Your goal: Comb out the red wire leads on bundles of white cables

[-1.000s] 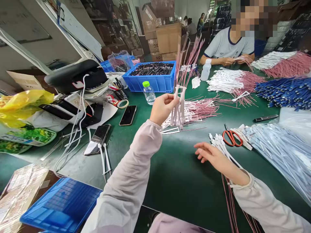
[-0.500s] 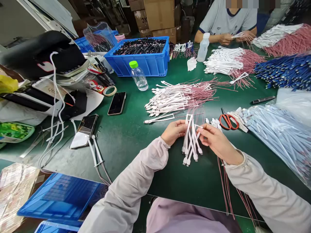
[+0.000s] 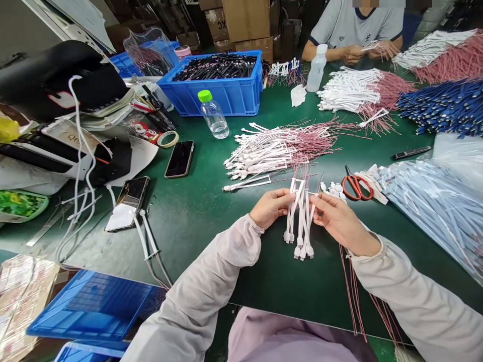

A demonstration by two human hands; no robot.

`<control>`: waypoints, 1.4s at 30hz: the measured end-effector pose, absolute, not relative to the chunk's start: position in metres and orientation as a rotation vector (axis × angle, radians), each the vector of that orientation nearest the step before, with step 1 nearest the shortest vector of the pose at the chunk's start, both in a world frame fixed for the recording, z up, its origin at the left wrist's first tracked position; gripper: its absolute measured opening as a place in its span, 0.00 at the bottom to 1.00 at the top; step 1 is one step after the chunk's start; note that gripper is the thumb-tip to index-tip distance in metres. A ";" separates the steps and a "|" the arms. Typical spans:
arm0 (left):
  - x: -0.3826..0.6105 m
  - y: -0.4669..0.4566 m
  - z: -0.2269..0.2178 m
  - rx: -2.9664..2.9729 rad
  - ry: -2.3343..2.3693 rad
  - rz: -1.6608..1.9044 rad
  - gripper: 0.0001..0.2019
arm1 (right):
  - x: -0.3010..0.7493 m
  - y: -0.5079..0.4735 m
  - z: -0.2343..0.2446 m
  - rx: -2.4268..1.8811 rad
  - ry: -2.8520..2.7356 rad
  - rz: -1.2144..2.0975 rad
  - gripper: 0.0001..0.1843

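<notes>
Between my two hands hangs a small bunch of white cables [image 3: 301,221], their plug ends pointing down toward me and thin pink wires running out at the top. My left hand [image 3: 272,207] pinches the cables on the left side of the bunch. On the right side, the fingers of my right hand [image 3: 339,221] are closed on the cables too. Just beyond lies a large pile of white cables with pink wires [image 3: 264,151], with a single white cable [image 3: 247,184] at its near edge. Small white connectors [image 3: 334,189] rest beside my right hand.
Red-handled scissors [image 3: 357,186] and a clear bag of pale cables [image 3: 430,206] lie to the right. A bottle with a green cap [image 3: 213,115] stands before a blue bin [image 3: 211,95]. Two phones lie left, one a dark phone [image 3: 180,159]. Across the table a co-worker [image 3: 354,35] handles wires.
The bunch has shifted between my hands: the cables on the right now hang straighter, and the plug ends sit in two groups. The view has moved slightly.
</notes>
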State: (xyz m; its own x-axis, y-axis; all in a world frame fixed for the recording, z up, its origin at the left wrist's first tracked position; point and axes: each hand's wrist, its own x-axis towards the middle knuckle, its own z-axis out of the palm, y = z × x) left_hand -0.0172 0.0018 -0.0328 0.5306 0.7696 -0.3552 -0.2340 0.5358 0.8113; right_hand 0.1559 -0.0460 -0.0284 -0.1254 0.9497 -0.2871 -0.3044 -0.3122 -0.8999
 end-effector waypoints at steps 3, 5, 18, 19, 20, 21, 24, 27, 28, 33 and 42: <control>-0.017 0.001 -0.033 0.797 0.779 0.654 0.17 | 0.156 -0.046 -0.028 -1.137 -0.857 1.626 0.13; -0.016 0.001 -0.034 0.802 0.764 0.635 0.17 | 0.156 -0.045 -0.027 -1.149 -0.860 1.612 0.12; -0.013 -0.002 -0.030 0.811 0.786 0.714 0.19 | 0.151 -0.048 -0.021 -1.209 -0.891 1.505 0.15; -0.012 -0.002 -0.031 0.837 0.798 0.707 0.19 | 0.151 -0.048 -0.021 -1.210 -0.882 1.531 0.15; -0.012 -0.003 -0.031 0.872 0.812 0.701 0.19 | 0.152 -0.048 -0.020 -1.212 -0.871 1.561 0.15; -0.012 -0.003 -0.032 0.913 0.827 0.694 0.19 | 0.152 -0.048 -0.020 -1.216 -0.856 1.584 0.15; -0.012 -0.004 -0.034 1.012 0.873 0.700 0.22 | 0.155 -0.045 -0.021 -1.246 -0.806 1.592 0.16; -0.012 -0.004 -0.035 1.036 0.908 0.724 0.22 | 0.159 -0.042 -0.023 -1.280 -0.775 1.556 0.17; -0.012 -0.004 -0.035 1.040 0.916 0.729 0.21 | 0.159 -0.042 -0.023 -1.287 -0.772 1.547 0.17; -0.011 -0.005 -0.033 1.069 0.888 0.702 0.20 | 0.158 -0.044 -0.020 -1.278 -0.792 1.539 0.15; -0.015 -0.009 -0.022 1.153 0.579 0.487 0.15 | 0.167 -0.037 -0.019 -1.285 -0.636 1.454 0.12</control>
State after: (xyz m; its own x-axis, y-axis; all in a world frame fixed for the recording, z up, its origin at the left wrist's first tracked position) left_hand -0.0151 -0.0089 -0.0218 0.7561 0.6311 -0.1731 -0.0624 0.3328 0.9409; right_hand 0.1673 -0.0373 -0.0189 0.1220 0.9193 -0.3741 -0.3495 -0.3130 -0.8831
